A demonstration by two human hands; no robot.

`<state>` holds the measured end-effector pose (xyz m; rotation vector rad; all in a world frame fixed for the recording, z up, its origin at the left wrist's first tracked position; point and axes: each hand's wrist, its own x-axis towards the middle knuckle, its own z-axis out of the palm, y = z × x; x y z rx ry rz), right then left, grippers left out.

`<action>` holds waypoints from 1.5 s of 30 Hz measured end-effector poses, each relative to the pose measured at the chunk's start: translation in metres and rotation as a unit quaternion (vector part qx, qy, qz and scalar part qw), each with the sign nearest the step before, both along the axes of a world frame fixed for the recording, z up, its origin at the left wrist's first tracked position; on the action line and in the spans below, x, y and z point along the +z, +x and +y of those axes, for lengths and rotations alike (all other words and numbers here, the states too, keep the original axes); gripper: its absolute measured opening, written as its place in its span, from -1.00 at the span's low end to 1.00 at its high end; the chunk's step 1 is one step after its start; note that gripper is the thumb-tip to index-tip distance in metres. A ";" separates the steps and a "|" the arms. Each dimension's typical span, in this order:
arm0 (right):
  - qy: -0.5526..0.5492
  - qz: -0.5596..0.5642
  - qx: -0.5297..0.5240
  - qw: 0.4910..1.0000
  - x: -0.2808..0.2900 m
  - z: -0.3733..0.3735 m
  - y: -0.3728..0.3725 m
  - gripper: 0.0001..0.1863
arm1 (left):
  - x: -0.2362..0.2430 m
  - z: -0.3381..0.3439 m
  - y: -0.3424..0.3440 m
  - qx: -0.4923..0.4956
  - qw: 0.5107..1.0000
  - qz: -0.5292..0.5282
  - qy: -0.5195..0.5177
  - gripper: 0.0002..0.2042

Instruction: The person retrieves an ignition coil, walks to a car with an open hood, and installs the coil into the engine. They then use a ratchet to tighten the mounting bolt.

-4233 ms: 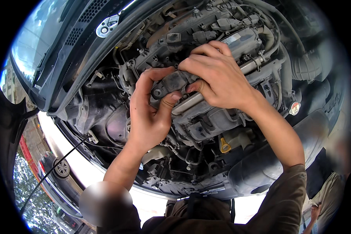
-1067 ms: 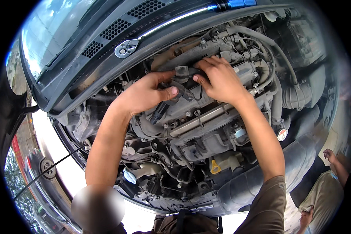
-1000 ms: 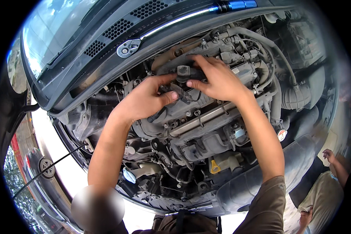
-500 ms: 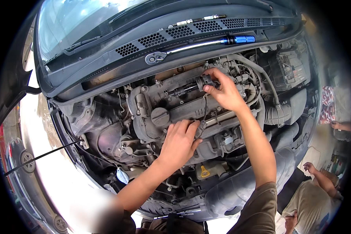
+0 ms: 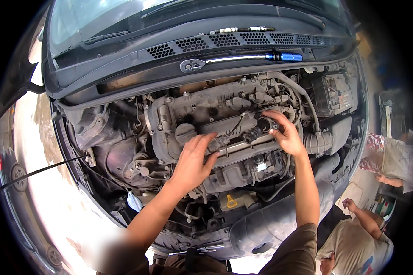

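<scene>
My right hand (image 5: 287, 135) grips a black ignition coil (image 5: 251, 136) by its head, fingers and thumb wrapped around it. The coil tilts over the right half of the engine cover, its boot pointing down and to the left. My left hand (image 5: 190, 158) rests low over the engine's front, left of the coil. Its fingers reach forward with the thumb apart, beside a wiring connector (image 5: 214, 145); whether they touch it I cannot tell. Behind my hands is the dusty valve cover (image 5: 174, 107) with dark round holes and other coils (image 5: 238, 102) seated at the right.
A ratchet wrench with a blue handle (image 5: 284, 57) lies along the cowl, with spark plugs (image 5: 243, 29) behind it. The battery (image 5: 337, 94) sits far right. A prop rod (image 5: 46, 172) crosses the left side. Slim metal tools (image 5: 197, 250) lie at the front edge. Another person (image 5: 353, 238) is lower right.
My right hand has brought the coil toward me and to the right, away from the rear of the valve cover. My left hand has shifted slightly left, its fingers more spread.
</scene>
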<state>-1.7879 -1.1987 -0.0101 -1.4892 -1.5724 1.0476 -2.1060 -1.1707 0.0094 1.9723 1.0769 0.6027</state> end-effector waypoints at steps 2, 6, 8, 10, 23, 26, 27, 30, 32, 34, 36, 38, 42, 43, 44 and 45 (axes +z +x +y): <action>0.009 -0.069 0.019 0.997 0.014 -0.002 -0.013 -0.39 | 0.001 0.001 0.000 -0.025 0.999 0.012 0.021 -0.52; 0.102 -0.231 0.057 0.966 0.008 -0.006 -0.016 -0.45 | 0.015 -0.003 0.014 -0.091 0.987 0.072 0.115 -0.52; 0.121 -0.248 0.049 0.960 0.006 -0.007 -0.019 -0.48 | 0.012 -0.006 0.019 -0.103 0.976 0.112 0.157 -0.52; 0.123 -0.253 0.044 0.959 0.003 -0.005 -0.021 -0.49 | 0.013 -0.010 0.023 -0.106 0.968 0.146 0.173 -0.53; 0.088 -0.311 0.015 0.946 0.027 -0.045 -0.043 -0.52 | -0.034 -0.056 0.026 -0.082 0.952 0.200 0.215 -0.50; 0.055 -0.234 -0.059 0.969 0.027 -0.072 -0.052 -0.59 | -0.041 -0.063 0.026 -0.052 0.958 0.171 0.226 -0.50; 0.074 -0.225 -0.064 0.969 0.028 -0.079 -0.056 -0.67 | -0.038 -0.066 0.025 -0.046 0.958 0.170 0.227 -0.51; -0.010 -0.139 -0.068 0.988 0.031 -0.113 -0.061 -0.71 | -0.023 -0.078 0.017 -0.051 0.968 0.132 0.209 -0.52; -0.040 -0.113 -0.090 0.989 0.039 -0.131 -0.073 -0.79 | -0.010 -0.093 -0.001 -0.079 0.979 0.065 0.175 -0.53; -0.082 -0.120 -0.080 0.986 0.048 -0.146 -0.076 -0.83 | -0.002 -0.106 -0.032 -0.061 0.986 -0.012 0.152 -0.70; -0.100 -0.133 -0.082 0.983 0.054 -0.154 -0.079 -0.88 | 0.003 -0.113 -0.067 -0.013 0.987 -0.048 0.153 -0.85; -0.077 -0.133 -0.085 0.984 0.052 -0.159 -0.073 -0.88 | -0.003 -0.117 -0.109 0.026 0.991 -0.070 0.111 -0.87; -0.113 -0.179 -0.129 0.969 0.070 -0.127 -0.061 -0.84 | 0.000 -0.126 -0.189 0.134 0.990 0.005 0.046 -0.83; -0.084 -0.169 -0.140 0.972 0.077 -0.112 -0.059 -0.85 | -0.002 -0.126 -0.211 0.123 0.989 0.016 0.074 -0.81; -0.054 -0.160 -0.150 0.974 0.086 -0.095 -0.056 -0.85 | -0.005 -0.126 -0.225 0.144 0.985 0.021 0.096 -0.78; -0.005 -0.166 -0.142 0.976 0.093 -0.076 -0.053 -0.85 | -0.002 -0.127 -0.234 0.195 0.977 0.037 0.083 -0.79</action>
